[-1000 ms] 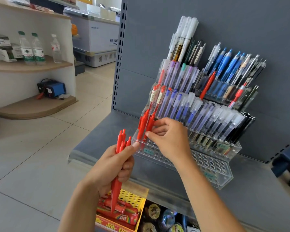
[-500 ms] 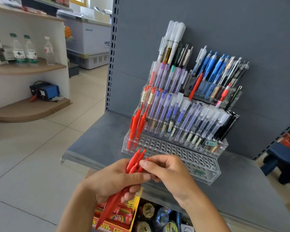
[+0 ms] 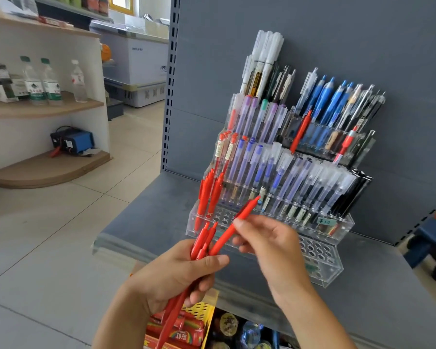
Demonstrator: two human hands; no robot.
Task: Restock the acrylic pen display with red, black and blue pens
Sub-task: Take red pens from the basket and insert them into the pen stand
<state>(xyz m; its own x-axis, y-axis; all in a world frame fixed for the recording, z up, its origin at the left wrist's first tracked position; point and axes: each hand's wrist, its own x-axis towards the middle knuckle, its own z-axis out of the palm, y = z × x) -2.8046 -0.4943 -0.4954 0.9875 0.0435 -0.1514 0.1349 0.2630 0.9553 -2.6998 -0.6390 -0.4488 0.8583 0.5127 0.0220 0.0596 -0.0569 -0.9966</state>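
Lower centre: the left hand (image 3: 176, 275) is closed around a bundle of red plastic pens (image 3: 199, 245), tips fanning toward the upper right. To its right, the right hand (image 3: 269, 245) pinches a single red pen (image 3: 233, 226), angled up toward the tiered clear acrylic pen display (image 3: 322, 270) on the grey shelf (image 3: 141, 222). Two red pens (image 3: 209, 195) stand in the display's left holes, with purple, blue and black pens filling the tiers further right.

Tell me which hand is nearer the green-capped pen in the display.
Right. The right hand is almost straight below the green-capped pen, in front of the display's lower rows. The left hand sits lower and further left, gripping the red pens.
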